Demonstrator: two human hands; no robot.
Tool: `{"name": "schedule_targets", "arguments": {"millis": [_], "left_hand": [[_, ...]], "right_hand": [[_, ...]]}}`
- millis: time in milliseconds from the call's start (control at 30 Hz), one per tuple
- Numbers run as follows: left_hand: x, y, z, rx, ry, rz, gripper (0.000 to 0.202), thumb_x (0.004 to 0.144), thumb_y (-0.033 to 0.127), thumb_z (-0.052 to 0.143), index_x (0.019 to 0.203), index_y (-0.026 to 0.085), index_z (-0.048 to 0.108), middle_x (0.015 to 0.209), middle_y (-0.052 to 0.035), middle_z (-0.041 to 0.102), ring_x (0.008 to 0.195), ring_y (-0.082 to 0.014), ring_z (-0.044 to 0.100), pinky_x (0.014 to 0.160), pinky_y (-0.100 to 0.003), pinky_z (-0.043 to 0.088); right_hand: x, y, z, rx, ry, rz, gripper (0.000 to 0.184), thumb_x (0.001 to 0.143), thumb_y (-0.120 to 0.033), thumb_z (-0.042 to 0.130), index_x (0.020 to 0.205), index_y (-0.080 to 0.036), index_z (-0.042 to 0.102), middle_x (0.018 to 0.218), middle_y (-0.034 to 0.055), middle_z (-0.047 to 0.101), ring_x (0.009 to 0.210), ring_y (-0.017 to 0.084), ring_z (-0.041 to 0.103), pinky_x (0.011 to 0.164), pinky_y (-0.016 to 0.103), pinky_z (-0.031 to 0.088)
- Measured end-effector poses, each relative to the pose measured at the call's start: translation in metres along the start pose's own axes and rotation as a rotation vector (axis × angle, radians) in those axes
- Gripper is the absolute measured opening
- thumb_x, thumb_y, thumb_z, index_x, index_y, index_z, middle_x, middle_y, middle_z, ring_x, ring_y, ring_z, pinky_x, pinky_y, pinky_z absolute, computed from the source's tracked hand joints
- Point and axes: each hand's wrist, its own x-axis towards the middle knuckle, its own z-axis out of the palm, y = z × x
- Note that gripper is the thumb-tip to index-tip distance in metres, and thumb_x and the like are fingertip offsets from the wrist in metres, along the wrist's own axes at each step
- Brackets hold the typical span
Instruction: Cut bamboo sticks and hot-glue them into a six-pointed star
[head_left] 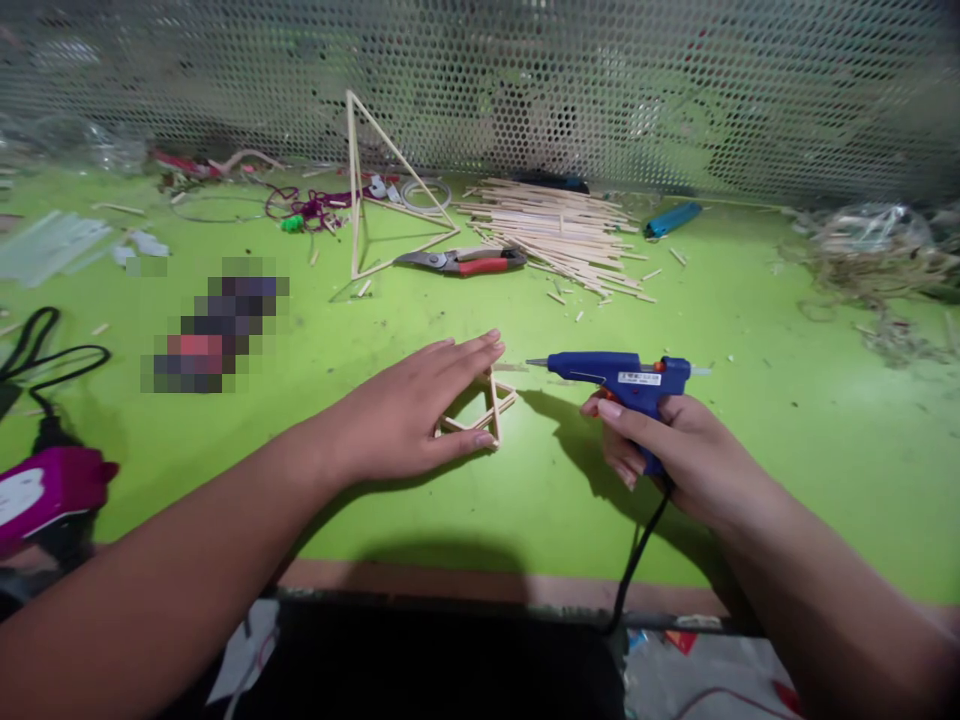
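Observation:
My right hand (675, 450) is wrapped round the handle of a blue hot glue gun (600, 370), with its index finger by the orange trigger. The metal nozzle points left, and a clear glue stick pokes out at the back. My left hand (424, 405) spans a small frame of thin wooden sticks (495, 408) on the green tabletop. Its thumb presses one corner near me and its fingers reach over the far corner; the palm hides part of the frame. A gap separates the nozzle from the frame.
Behind stand a larger triangular stick frame (401, 148), red-handled pruning shears (480, 262) and a pile of sticks (555, 225). A blue cutter (673, 219) lies farther right. At left are glue sticks (56, 245) and a magenta plug block (56, 495). A perforated metal panel (525, 90) closes the back.

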Motion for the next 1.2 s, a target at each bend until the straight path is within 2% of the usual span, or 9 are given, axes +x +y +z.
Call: {"name": "schedule_targets", "arguments": {"millis": [200,367,567,700,867,967,1067,1133,1200], "left_hand": [[-0.013,-0.015,-0.021,0.021,0.031,-0.095,0.130,0.084,0.085,0.085,0.184,0.023,0.030,0.190,-0.0178,0.030,0.175,-0.0448,0.031,0.143,-0.061,0.029],[-0.018,-0.027,-0.037,0.041,-0.088,-0.138,0.109,0.089,0.065,0.088,0.179,0.024,0.043,0.181,-0.0178,0.049,0.165,-0.0423,0.050,0.135,-0.058,0.042],[-0.016,-0.025,-0.036,0.045,-0.051,-0.088,0.068,0.093,0.051,0.083,0.154,0.024,0.069,0.149,-0.0133,0.075,0.138,-0.0372,0.070,0.119,-0.052,0.054],[-0.017,-0.016,-0.032,0.149,-0.004,-0.126,0.056,0.095,0.056,0.079,0.140,0.022,0.074,0.134,-0.0127,0.079,0.123,-0.0371,0.074,0.108,-0.051,0.058],[-0.018,-0.008,-0.024,0.238,0.016,-0.178,0.066,0.093,0.076,0.076,0.128,0.020,0.076,0.122,-0.0143,0.080,0.110,-0.0390,0.075,0.102,-0.056,0.059],[-0.021,-0.006,-0.024,0.249,0.001,-0.210,0.084,0.085,0.085,0.080,0.136,0.019,0.074,0.128,-0.0170,0.079,0.115,-0.0431,0.074,0.107,-0.061,0.058],[-0.026,-0.004,-0.031,0.232,0.047,-0.224,0.114,0.074,0.094,0.083,0.154,0.015,0.064,0.146,-0.0224,0.072,0.132,-0.0497,0.069,0.118,-0.066,0.054],[-0.028,-0.003,-0.035,0.205,0.110,-0.189,0.117,0.080,0.094,0.078,0.163,0.014,0.057,0.160,-0.0245,0.064,0.145,-0.0508,0.061,0.126,-0.066,0.049],[-0.027,-0.002,-0.033,0.168,0.152,-0.101,0.102,0.098,0.082,0.065,0.171,0.014,0.048,0.174,-0.0234,0.054,0.159,-0.0475,0.052,0.135,-0.063,0.041]], "right_hand": [[-0.001,-0.001,-0.001,0.017,0.026,0.012,0.044,0.090,-0.062,0.091,0.096,-0.022,0.076,0.054,-0.0058,0.054,0.047,0.015,0.051,0.049,0.031,0.040],[0.001,-0.003,-0.002,0.033,0.042,0.004,0.043,0.089,-0.061,0.093,0.093,-0.023,0.074,0.054,-0.0059,0.053,0.048,0.015,0.051,0.049,0.031,0.039],[0.004,-0.003,-0.005,0.034,0.074,-0.003,0.042,0.090,-0.060,0.093,0.095,-0.023,0.075,0.054,-0.0062,0.052,0.048,0.014,0.050,0.049,0.031,0.038],[0.003,-0.004,-0.005,0.052,0.092,-0.006,0.043,0.087,-0.060,0.095,0.095,-0.023,0.075,0.053,-0.0063,0.052,0.047,0.014,0.050,0.049,0.030,0.037],[0.001,-0.005,-0.005,0.044,0.092,-0.011,0.039,0.090,-0.057,0.093,0.097,-0.022,0.076,0.053,-0.0062,0.053,0.047,0.014,0.051,0.050,0.031,0.037],[-0.001,-0.007,-0.004,0.026,0.089,-0.013,0.038,0.092,-0.056,0.093,0.096,-0.022,0.076,0.054,-0.0059,0.054,0.047,0.014,0.051,0.050,0.031,0.036],[-0.002,-0.007,-0.004,0.017,0.081,-0.021,0.036,0.093,-0.055,0.092,0.096,-0.022,0.076,0.055,-0.0053,0.056,0.048,0.013,0.052,0.050,0.031,0.037],[-0.005,-0.005,-0.005,0.021,0.069,-0.018,0.036,0.094,-0.055,0.091,0.096,-0.022,0.077,0.055,-0.0053,0.056,0.048,0.013,0.052,0.050,0.030,0.037],[-0.009,-0.002,-0.005,0.036,0.053,-0.006,0.037,0.095,-0.057,0.091,0.098,-0.022,0.078,0.054,-0.0056,0.056,0.048,0.013,0.052,0.049,0.029,0.039]]}}
